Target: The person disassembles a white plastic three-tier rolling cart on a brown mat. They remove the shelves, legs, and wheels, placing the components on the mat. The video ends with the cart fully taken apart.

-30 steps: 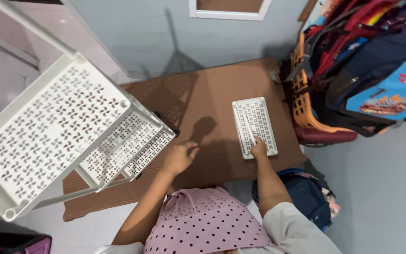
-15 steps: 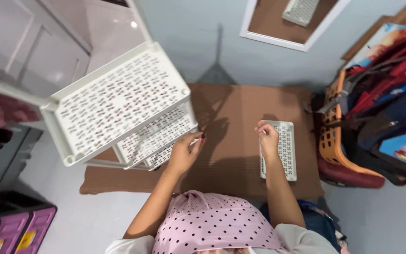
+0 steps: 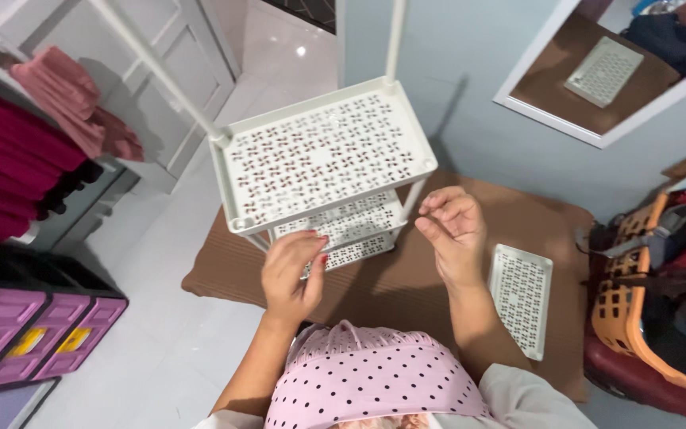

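Observation:
A white plastic rack [image 3: 323, 151] with three perforated shelves and thin posts stands on a brown mat [image 3: 220, 270] in front of me. My left hand [image 3: 290, 270] is at the front edge of its lower shelves, fingers curled onto the plastic. My right hand [image 3: 454, 230] hovers just right of the rack's front right post, fingers loosely bent and apart, holding nothing. A loose white perforated tray [image 3: 522, 298] lies flat on the mat to the right of my right arm. My pink dotted head covering fills the bottom of the view.
A white-framed mirror [image 3: 533, 99] leans on the grey wall behind. Orange baskets and bags [image 3: 637, 310] crowd the right side. Purple drawers [image 3: 17, 326] stand at lower left, with pink and red clothes [image 3: 25, 143] hanging above them by a white door.
My right hand has left the loose tray and risen towards the rack's right post. My left hand stays at the lower shelves. The view has swung left, bringing the rack to the centre.

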